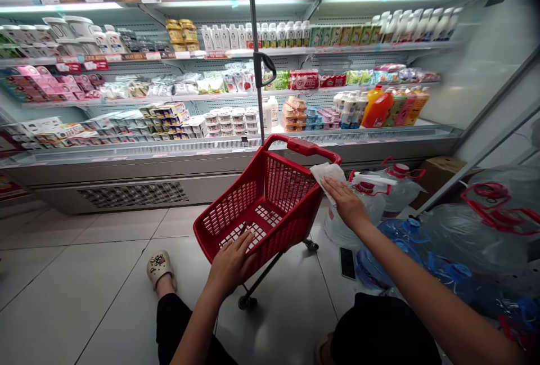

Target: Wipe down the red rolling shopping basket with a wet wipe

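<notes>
Wiping seems unfinished: the right hand (343, 199) grasps a white cloth (325, 172) on a corner of the red cart (287, 227), whose near edge the left hand (230, 264) touches, grip unclear.

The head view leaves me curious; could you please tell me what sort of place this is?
Most likely a supermarket's chilled section: a lit refrigerated display case holds white bottles and stacked tubs, and a red shopping cart stands in front.

Shop with dairy display fridge (189, 167)
</notes>
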A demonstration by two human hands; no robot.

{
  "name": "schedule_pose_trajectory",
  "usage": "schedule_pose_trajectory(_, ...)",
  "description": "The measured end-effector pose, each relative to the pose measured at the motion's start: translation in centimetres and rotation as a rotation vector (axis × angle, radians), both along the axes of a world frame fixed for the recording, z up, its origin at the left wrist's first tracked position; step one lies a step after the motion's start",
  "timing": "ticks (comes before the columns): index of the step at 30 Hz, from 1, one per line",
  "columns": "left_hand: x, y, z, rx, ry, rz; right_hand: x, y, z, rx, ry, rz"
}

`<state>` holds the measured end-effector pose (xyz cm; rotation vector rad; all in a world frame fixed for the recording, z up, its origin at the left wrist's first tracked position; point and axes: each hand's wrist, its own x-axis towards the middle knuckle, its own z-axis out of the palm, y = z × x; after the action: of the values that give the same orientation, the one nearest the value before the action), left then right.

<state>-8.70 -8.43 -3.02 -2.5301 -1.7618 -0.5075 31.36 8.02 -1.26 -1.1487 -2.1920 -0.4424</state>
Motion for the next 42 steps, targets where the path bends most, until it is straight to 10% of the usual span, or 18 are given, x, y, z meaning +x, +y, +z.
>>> schedule_pose_trajectory(10,1.5,0.6,0.1,-0.129,-0.063,0.041,-13.3,-8.9,-5.5,-0.097,-0.040,0.433)
schedule_pose_trajectory(14,1.9,0.3,0.1,-0.153,-0.072,0.063,-9.1,-5.0,-3.3,-0.021,-0.145,0.485)
schedule_pose_trajectory(19,3.2,-0.1,-0.5,-0.164,-0.026,0.140,-3.9,1.0,-1.3,-0.036,-0.034,0.142)
schedule_pose_trajectory(28,6.9,0.0,-1.5,-0.189,-0.092,0.249,-12.4,-10.2,-5.8,-0.132,-0.071,0.464)
schedule_pose_trajectory(34,2.6,0.9,1.7,-0.257,-0.017,-0.150,-4.7,-3.4,-3.1,-0.094,-0.115,0.331)
schedule_pose_trajectory(38,0.1,1.7,2.0,-0.286,0.043,-0.098,-2.4,0.5,-2.3,-0.104,-0.051,0.192)
schedule_pose_trajectory(42,0.3,2.3,0.8,-0.272,0.040,-0.010,-5.5,-2.4,-4.0,-0.117,-0.012,0.152)
